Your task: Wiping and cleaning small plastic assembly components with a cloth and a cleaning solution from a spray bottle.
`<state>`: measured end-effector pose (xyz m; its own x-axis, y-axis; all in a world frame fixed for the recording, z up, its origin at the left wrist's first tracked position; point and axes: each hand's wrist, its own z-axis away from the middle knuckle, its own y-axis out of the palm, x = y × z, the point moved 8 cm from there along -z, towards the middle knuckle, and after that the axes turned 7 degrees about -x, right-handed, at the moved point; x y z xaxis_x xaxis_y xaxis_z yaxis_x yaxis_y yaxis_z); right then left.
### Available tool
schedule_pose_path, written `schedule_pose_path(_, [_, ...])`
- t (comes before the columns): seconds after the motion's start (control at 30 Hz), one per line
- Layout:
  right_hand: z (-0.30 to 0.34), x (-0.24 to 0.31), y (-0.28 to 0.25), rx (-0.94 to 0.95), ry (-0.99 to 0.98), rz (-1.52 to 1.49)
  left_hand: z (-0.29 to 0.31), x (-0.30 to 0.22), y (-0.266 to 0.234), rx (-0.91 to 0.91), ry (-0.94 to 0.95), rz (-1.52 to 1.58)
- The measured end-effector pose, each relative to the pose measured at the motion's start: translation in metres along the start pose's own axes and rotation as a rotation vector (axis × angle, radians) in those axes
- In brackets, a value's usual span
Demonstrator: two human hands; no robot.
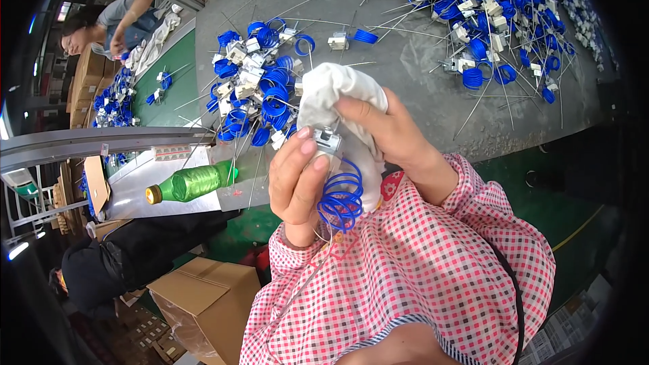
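Observation:
My left hand (297, 179) is closed around a small metal-and-white thermostat (328, 140), held between thumb and fingertips. From it hangs a blue coil of thin tubing (341, 196), with a thin wire end trailing down over my checked sleeve. In my right hand (389, 125) is a bunched white cloth (338, 88), its folds pressed close to the thermostat's upper side. The cloth's lower part hangs behind the thermostat. Just beyond my left hand lies a pile of similar thermostats with blue coils (260, 81) on the grey table (399, 67).
A larger heap of coiled thermostats (487, 20) covers the table's far right. At left, a green bottle (193, 182) lies on its side near a metal rail (101, 140). A cardboard box (209, 297) stands below the table. Another person (122, 20) works at the far left.

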<state>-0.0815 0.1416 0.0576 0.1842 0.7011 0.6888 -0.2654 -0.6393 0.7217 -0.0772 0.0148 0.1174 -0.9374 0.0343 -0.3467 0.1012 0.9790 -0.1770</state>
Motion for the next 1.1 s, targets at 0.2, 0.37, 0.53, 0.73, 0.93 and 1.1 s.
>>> schedule_pose_path(0.2, [0.003,0.012,0.005,0.094,-0.211,0.539,0.0,0.001,0.005,0.136,0.022,-0.081])
schedule_pose_path(0.37, [0.011,0.021,0.003,0.031,-0.517,0.807,0.007,0.017,-0.002,-0.031,-0.148,0.052])
schedule_pose_path(0.53, [0.006,0.011,-0.001,-0.028,-0.312,0.587,0.014,0.021,0.001,0.035,-0.237,0.035])
schedule_pose_path(0.73, [-0.005,-0.006,-0.003,0.014,-0.021,-0.013,0.011,0.026,-0.002,-0.054,-0.278,0.059])
schedule_pose_path(0.93, [-0.003,-0.003,-0.005,-0.024,-0.111,0.223,0.006,0.025,0.006,0.048,-0.32,0.015])
schedule_pose_path(1.1, [0.003,0.004,-0.007,-0.124,-0.24,0.3,0.008,0.027,0.008,0.044,-0.354,0.046])
